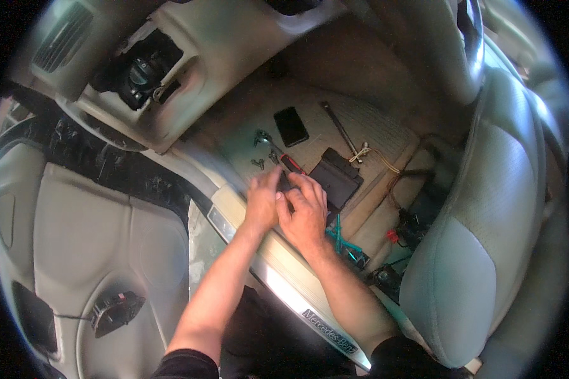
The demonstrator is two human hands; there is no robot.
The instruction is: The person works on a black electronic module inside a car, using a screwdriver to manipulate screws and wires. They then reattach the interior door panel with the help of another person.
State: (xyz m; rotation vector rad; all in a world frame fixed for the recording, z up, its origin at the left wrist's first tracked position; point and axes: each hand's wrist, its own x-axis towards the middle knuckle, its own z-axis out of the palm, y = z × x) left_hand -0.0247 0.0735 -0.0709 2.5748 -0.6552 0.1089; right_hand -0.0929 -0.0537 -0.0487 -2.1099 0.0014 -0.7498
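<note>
Centre of the frame: the left hand [262, 201] and right hand [305, 211] lie side by side, touching, fingers pressed down on a small dark part [285, 183] on the car's footwell carpet [385, 136]; whether either hand actually grips it cannot be told. Best handled by steadying with one hand while the other works, keeping the teal wires [340, 235] at lower right untugged. The part is black and mostly hidden, beside a black control module [337, 179]. A red-handled tool [292, 163], loose screws [259, 163] and a phone [291, 126] lie above.
</note>
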